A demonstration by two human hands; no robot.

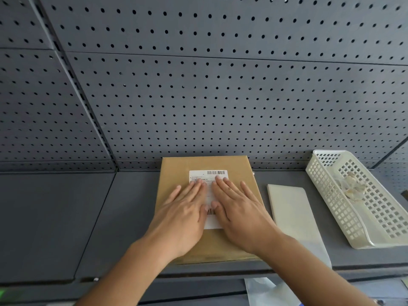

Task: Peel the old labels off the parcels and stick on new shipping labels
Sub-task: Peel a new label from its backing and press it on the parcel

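The fingers (pixel 195 187) of the left hand (pixel 181 215) and the right hand (pixel 240 215) lie straight and flat and grip nothing. They press a white label (pixel 208 174) onto the brown parcel (pixel 205 164), which lies on the grey shelf (pixel 132 217). I judge it is the new label, now being smoothed down. Crumpled scraps (pixel 351 184) in the basket (pixel 326 195) look like old labels. No other parcels are in view.

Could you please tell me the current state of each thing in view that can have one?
parcel: closed, lying flat on the shelf.
label: flat on the parcel, pressed under both hands.
left hand: open, fingers straight, palm down on the label.
right hand: open, fingers straight, palm down on the label.
sheets: lying flat right of the parcel, untouched.
basket: upright, holding crumpled scraps.
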